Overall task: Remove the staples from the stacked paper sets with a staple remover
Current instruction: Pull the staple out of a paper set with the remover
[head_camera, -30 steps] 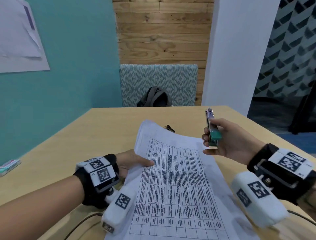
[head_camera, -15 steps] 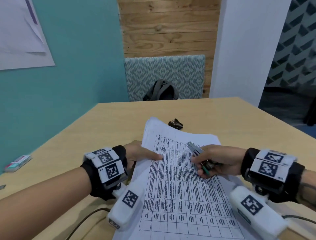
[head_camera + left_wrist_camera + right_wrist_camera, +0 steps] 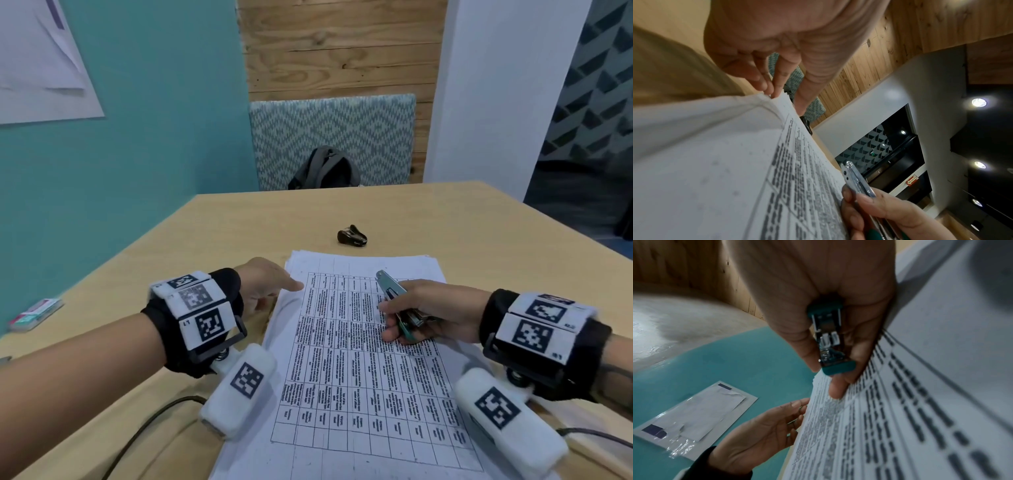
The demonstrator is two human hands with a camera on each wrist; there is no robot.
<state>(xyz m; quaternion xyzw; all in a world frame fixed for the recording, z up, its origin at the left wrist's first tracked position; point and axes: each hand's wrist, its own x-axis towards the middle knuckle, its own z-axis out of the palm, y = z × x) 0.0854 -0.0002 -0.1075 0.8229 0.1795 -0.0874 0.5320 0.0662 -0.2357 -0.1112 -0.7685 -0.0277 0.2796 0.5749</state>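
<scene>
A stack of printed table sheets (image 3: 359, 377) lies on the wooden table (image 3: 239, 222) in front of me. My right hand (image 3: 404, 318) rests on the sheets and grips a teal and metal stapler-like tool (image 3: 394, 291), its metal nose pointing away toward the top of the page. The right wrist view shows the tool (image 3: 828, 337) held between thumb and fingers over the paper (image 3: 900, 402). My left hand (image 3: 274, 291) sits at the stack's left edge with straight fingers (image 3: 774, 87) touching the paper's edge (image 3: 735, 162). A black staple remover (image 3: 352, 236) lies on the table beyond the sheets, untouched.
A small teal and white box (image 3: 36, 313) lies near the table's left edge. A grey backpack (image 3: 325, 169) sits on a patterned chair past the far edge. Cables (image 3: 154, 421) run from the wrist cameras across the near table.
My right hand came down from a raised position and set itself, tool in grip, on the upper part of the sheets. The left hand stayed at the stack's left edge.
</scene>
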